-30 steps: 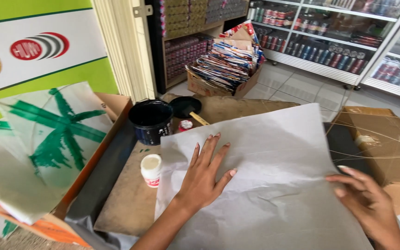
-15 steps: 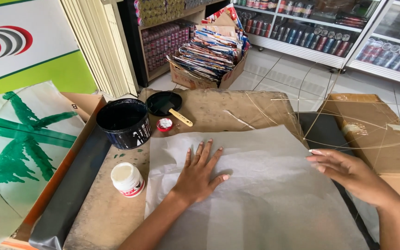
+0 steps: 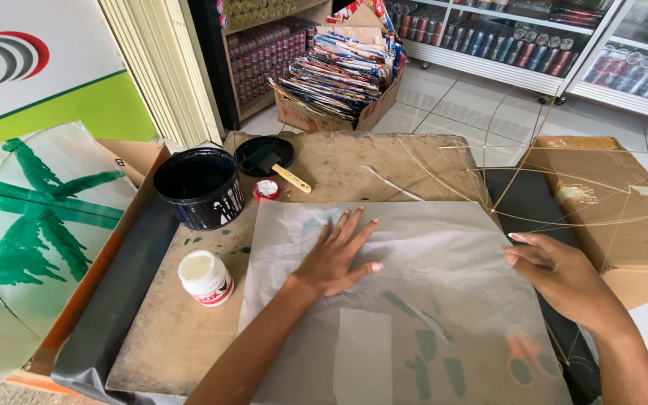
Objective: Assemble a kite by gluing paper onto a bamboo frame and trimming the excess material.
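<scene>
The thin translucent white paper sheet [image 3: 414,300] lies flat on the brown table [image 3: 354,161], the left hand [image 3: 335,255] open upon it and the right hand [image 3: 564,277] pinching its right edge, so a hard pull may tear it.

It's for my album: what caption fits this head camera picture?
Left hand flat on thin translucent paper, right hand at its edge, black paint tub nearby.
</scene>
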